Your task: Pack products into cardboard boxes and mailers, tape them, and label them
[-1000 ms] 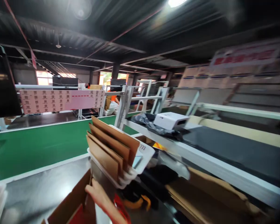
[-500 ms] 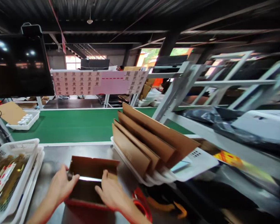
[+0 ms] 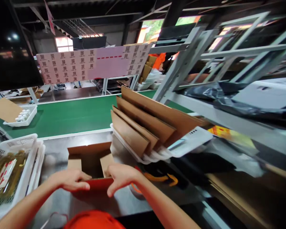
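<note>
The left hand and right hand have moved from the sides of the box to its near wall, which both grip, fingers inside, thumbs outside. The box sits open on the table, between a basket at left and leaning cardboard; beyond lies a green belt.

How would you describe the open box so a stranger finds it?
Start at the green belt, then the metal worktop before it. There, between the bottle basket and leaning cardboard sheets, sits the box. Unlike the sheets, it stands hollow, with left hand and right hand at its near edge.
</note>
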`<action>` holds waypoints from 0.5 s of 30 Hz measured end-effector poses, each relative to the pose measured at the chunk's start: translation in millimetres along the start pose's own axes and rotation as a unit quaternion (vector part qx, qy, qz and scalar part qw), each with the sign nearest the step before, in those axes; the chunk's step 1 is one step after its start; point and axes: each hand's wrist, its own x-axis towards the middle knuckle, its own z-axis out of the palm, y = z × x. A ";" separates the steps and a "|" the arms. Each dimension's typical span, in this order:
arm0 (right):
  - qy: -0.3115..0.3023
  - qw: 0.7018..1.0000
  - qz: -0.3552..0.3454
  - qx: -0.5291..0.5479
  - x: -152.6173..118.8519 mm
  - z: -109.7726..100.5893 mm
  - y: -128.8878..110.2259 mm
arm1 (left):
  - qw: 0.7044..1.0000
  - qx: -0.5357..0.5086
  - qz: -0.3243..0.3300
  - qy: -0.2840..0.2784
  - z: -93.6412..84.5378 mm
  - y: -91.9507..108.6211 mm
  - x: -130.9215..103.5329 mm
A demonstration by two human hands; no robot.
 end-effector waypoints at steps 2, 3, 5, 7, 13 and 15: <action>-0.010 0.998 -0.042 -0.054 6.6 -5.2 0.3 | 0.989 0.119 0.081 -0.012 -7.9 -5.8 10.5; 0.020 0.996 -0.049 -0.072 10.8 -5.3 1.6 | 0.976 0.189 0.101 0.021 -9.7 -11.6 16.7; 0.129 0.989 -0.026 -0.069 20.1 2.8 7.9 | 0.938 0.313 0.089 0.121 -8.6 -28.1 30.4; 0.237 0.971 0.009 -0.023 29.5 21.4 19.8 | 0.901 0.375 0.036 0.215 -2.4 -47.1 42.8; 0.437 0.898 0.007 0.038 42.9 72.6 56.9 | 0.914 0.304 -0.012 0.268 31.9 -83.6 24.6; 0.413 0.910 -0.036 0.009 43.3 72.8 61.3 | 0.945 0.244 -0.015 0.216 39.2 -90.7 2.5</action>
